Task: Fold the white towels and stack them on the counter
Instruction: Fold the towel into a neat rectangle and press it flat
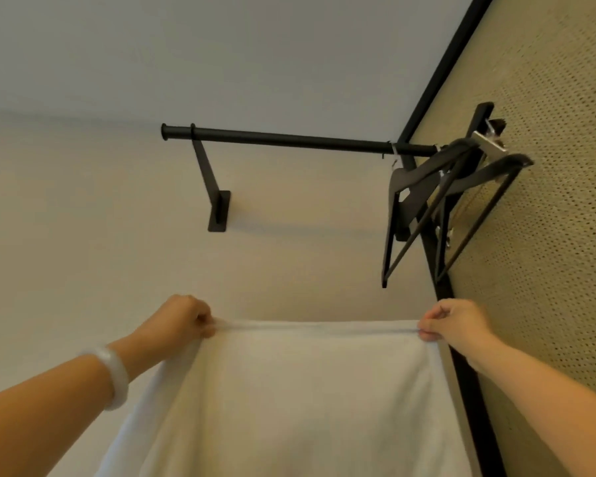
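A white towel (300, 401) hangs spread out in front of me, held up high by its top edge. My left hand (183, 316) grips the top left corner with curled fingers; a pale bangle sits on that wrist. My right hand (456, 321) pinches the top right corner. The top edge is stretched taut between both hands. The towel's lower part runs out of the frame at the bottom. The counter is out of view.
A black clothes rail (289, 139) on a wall bracket (217, 211) juts from the cream wall above the towel. Dark hangers (437, 197) hang at its right end, beside a perforated beige panel (547, 166) with a black edge strip.
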### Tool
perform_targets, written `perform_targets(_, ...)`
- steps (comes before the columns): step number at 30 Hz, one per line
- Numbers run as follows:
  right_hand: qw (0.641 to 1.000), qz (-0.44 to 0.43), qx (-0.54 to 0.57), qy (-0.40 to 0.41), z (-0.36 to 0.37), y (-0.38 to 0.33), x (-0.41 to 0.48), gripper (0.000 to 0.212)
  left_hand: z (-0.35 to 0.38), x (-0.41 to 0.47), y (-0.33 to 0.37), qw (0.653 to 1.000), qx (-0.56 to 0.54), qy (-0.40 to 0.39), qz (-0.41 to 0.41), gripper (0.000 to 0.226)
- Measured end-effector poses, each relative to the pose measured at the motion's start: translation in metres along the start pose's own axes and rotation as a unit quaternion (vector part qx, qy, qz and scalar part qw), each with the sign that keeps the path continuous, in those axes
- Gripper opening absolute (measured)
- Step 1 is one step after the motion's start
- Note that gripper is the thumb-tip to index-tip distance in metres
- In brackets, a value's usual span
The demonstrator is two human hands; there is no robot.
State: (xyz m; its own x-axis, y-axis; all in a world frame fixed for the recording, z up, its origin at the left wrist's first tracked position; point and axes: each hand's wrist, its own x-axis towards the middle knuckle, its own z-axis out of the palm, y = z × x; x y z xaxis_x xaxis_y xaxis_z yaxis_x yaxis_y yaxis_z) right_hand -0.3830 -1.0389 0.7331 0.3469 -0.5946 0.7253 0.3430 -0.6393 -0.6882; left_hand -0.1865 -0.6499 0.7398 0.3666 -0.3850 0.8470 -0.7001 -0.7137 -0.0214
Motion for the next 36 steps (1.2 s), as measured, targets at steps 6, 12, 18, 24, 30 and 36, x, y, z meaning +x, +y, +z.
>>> perform_targets(6,0.999,-0.034,0.007,-0.001,-0.006,0.002,0.013,0.009,-0.005,0.014,-0.001,0.997,-0.028,0.071,-0.016,0.008)
perform_targets(12,0.984,0.105,-0.105,-0.097,0.022,0.068,0.001,0.008,0.066,-0.012,-0.003,0.982,-0.077,-0.136,-0.11,0.018)
perform_targets(18,0.999,0.004,-0.031,0.042,0.035,0.076,0.047,0.022,0.089,0.037,0.012,0.982,-0.134,0.073,-0.109,0.029)
perform_targets(24,0.999,0.024,0.018,0.016,0.024,0.089,0.044,0.007,0.094,0.036,0.019,0.968,-0.209,0.058,-0.128,0.02)
perform_targets(30,0.988,0.129,-0.027,-0.078,0.024,0.176,-0.028,0.01,0.161,-0.069,0.023,0.955,-0.206,-0.07,-0.202,0.015)
perform_targets(36,0.961,0.239,-0.045,-0.135,0.023,0.264,-0.138,0.014,0.227,-0.21,0.027,0.923,-0.211,-0.163,-0.278,0.022)
